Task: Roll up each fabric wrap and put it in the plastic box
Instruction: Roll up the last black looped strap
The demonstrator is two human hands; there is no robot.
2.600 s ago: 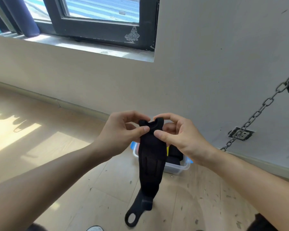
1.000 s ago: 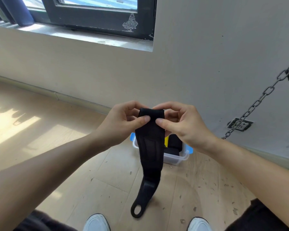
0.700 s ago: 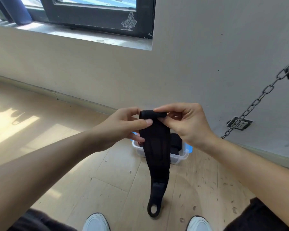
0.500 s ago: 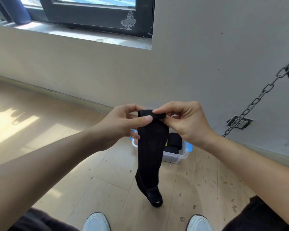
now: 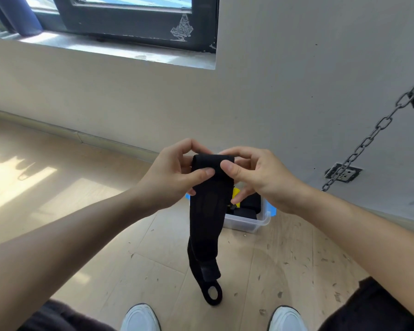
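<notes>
Both hands' fingers (image 5: 204, 172) pinch the wrap (image 5: 207, 211).

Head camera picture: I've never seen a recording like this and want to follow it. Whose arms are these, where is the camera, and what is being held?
There is no machine here. A person wears one camera on the head, looking forward and down, so the two bare arms are their own. The left hand and right hand pinch the top of a black wrap, where a short roll has been started. The rest hangs down and ends in a loop. Behind it, on the wooden floor, stands a clear box with dark items and something yellow inside. The white shoes at the bottom are the person's. A chain hangs at the right, in front of a wall socket. A window is above.
</notes>
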